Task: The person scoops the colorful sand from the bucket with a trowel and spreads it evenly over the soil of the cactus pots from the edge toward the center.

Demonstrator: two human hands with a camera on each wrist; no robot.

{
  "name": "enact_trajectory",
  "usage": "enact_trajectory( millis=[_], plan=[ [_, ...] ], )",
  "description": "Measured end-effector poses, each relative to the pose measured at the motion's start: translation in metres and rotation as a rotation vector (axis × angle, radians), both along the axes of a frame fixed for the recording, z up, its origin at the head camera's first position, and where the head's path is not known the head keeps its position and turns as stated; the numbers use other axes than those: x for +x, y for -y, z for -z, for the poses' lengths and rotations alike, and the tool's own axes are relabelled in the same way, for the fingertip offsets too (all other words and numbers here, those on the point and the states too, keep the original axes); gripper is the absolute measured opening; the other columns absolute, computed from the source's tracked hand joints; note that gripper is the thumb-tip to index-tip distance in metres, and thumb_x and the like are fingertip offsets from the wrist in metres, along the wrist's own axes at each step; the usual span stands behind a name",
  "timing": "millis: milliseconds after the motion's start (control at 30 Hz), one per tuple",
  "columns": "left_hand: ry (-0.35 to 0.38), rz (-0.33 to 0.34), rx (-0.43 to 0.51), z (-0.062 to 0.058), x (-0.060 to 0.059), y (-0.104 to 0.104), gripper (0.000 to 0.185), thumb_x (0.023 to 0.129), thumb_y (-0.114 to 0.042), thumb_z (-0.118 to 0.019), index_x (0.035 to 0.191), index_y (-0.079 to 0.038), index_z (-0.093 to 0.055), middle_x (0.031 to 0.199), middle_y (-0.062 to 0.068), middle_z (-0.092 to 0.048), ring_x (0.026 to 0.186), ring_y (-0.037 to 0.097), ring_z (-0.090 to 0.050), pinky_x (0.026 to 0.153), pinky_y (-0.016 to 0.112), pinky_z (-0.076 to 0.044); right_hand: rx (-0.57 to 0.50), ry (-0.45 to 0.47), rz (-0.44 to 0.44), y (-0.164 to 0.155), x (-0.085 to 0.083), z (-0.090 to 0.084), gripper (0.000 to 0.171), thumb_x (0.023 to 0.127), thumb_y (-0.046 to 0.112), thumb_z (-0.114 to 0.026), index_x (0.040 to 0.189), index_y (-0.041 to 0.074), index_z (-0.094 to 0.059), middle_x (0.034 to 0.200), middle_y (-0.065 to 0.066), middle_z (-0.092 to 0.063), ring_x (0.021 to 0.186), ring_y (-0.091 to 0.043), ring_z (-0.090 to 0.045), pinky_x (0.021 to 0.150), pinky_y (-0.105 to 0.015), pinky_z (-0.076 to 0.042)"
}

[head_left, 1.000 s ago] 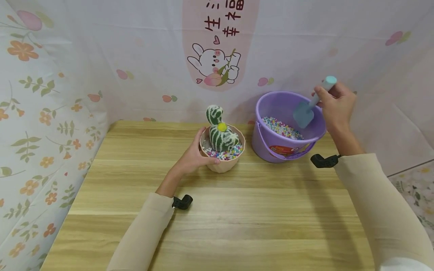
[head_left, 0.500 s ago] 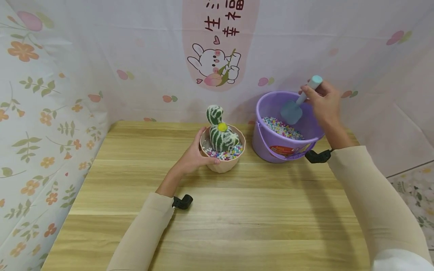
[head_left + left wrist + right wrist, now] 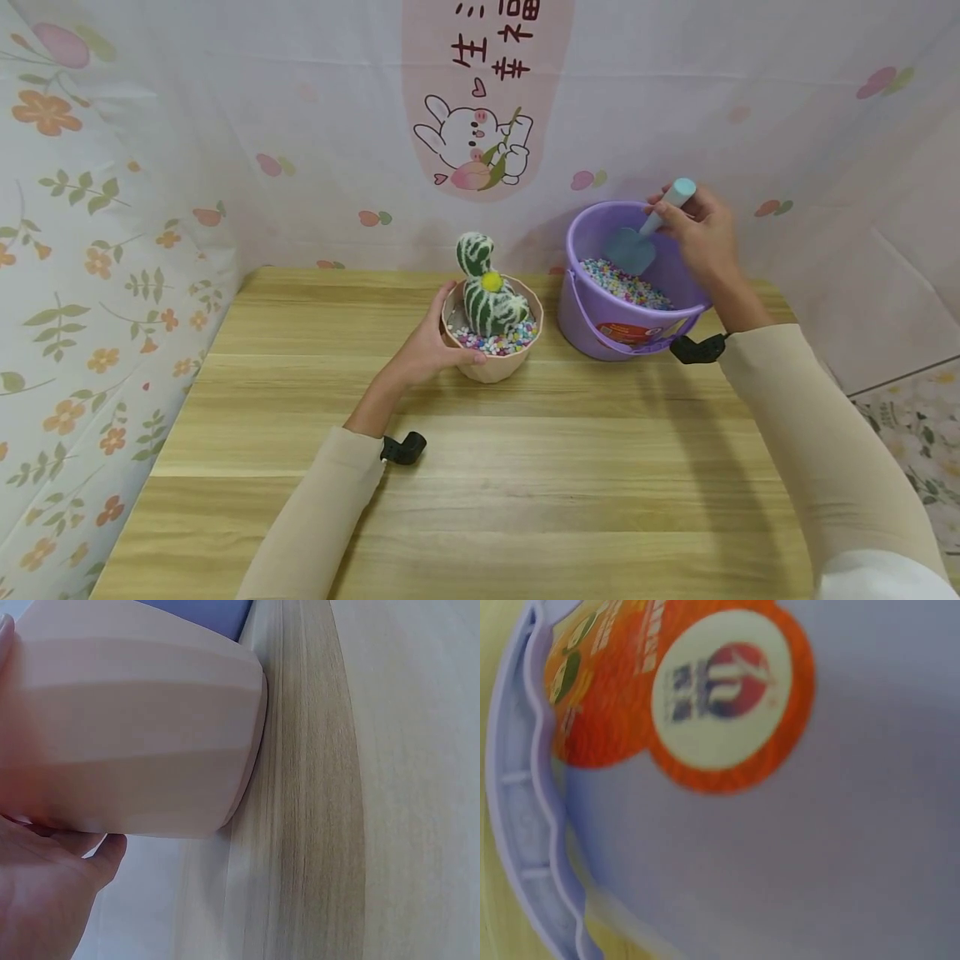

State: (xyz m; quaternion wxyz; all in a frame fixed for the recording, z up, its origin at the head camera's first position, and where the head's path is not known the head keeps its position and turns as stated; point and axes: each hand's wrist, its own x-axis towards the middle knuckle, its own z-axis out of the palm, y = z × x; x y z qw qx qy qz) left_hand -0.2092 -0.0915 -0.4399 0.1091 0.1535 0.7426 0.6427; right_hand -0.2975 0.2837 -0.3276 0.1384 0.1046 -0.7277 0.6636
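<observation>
Pale blue plastic sits pinched in the fingers point(image 3: 670, 210) of the right hand point(image 3: 701, 237): they curl round the upper handle of a small scoop point(image 3: 651, 229), whose blade hangs inside the purple bucket point(image 3: 628, 329), low over the coloured pebbles point(image 3: 622, 283); whether the blade touches them I cannot tell. To do this well, I judge the blade should go in shallow and come up level, with the grip kept firm near the handle's top, since the pebbles are small and would roll off a tilted blade.

The left hand point(image 3: 427, 346) grips the near-left wall of the pink pot point(image 3: 495, 364), thumb along the front rim and the other fingers wrapped round the far-left side. That hold looks worth keeping, because the pot is light and narrow at its foot; the left wrist view shows it tapering down to the table point(image 3: 322, 825).

The pot stands on the table just left of the bucket, the two close but apart in the head view. In it stands a green-and-white striped cactus point(image 3: 487, 292), fuzzy-looking, with a small yellow ball on its front and a smaller lobe on top. Pebbles already cover the surface round its base, below the rim. The bucket bears an orange label point(image 3: 705, 690) on its side, with its handle folded down.
</observation>
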Motion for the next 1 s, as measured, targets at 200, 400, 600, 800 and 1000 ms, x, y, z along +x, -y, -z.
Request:
enact_trajectory(
  millis=[200,400,600,800,1000],
  plan=[
    [0.006,0.006,0.008,0.001,0.0,-0.002,0.12,0.07,-0.017,-0.089,0.156,-0.028,-0.005,0.158,0.008,-0.022,0.14,0.026,-0.033,0.116,0.043,-0.026,0.07,0.018,-0.065,0.005,0.0,0.002,0.025,0.092,0.009,-0.066,0.114,-0.001,-0.061,0.106,-0.007,-0.069,0.1,-0.017,-0.065,0.082,-0.017,-0.053],
    [0.008,0.009,0.012,0.002,0.0,-0.002,0.119,0.073,-0.011,-0.086,0.156,-0.03,-0.003,0.159,0.007,-0.02,0.141,0.026,-0.032,0.116,0.042,-0.025,0.196,0.002,-0.127,0.006,0.001,0.003,0.024,0.094,0.007,-0.062,0.114,-0.006,-0.06,0.105,-0.008,-0.069,0.099,-0.02,-0.063,0.083,-0.017,-0.052],
    [0.036,0.01,0.009,0.0,-0.001,-0.002,0.119,0.074,-0.004,-0.084,0.157,-0.026,-0.001,0.16,0.01,-0.017,0.142,0.029,-0.029,0.117,0.043,-0.024,0.281,-0.004,-0.192,0.009,0.006,0.001,0.024,0.096,0.004,-0.058,0.115,-0.011,-0.055,0.104,-0.011,-0.066,0.098,-0.021,-0.06,0.082,-0.019,-0.05],
    [0.031,0.018,0.014,-0.021,0.01,-0.002,0.115,0.075,-0.004,-0.082,0.157,-0.017,-0.002,0.16,0.015,-0.016,0.143,0.032,-0.027,0.117,0.044,-0.023,0.255,0.003,-0.219,0.007,0.005,0.002,0.024,0.096,0.008,-0.059,0.113,-0.01,-0.057,0.104,-0.013,-0.066,0.096,-0.023,-0.061,0.082,-0.02,-0.052],
    [0.027,0.024,0.039,-0.023,0.011,-0.003,0.116,0.075,-0.006,-0.083,0.157,-0.017,-0.002,0.16,0.014,-0.016,0.143,0.031,-0.026,0.117,0.044,-0.022,0.199,0.024,-0.243,0.003,0.001,0.006,0.023,0.096,0.012,-0.062,0.108,-0.007,-0.06,0.101,-0.011,-0.067,0.092,-0.021,-0.064,0.081,-0.021,-0.054]
  ],
)
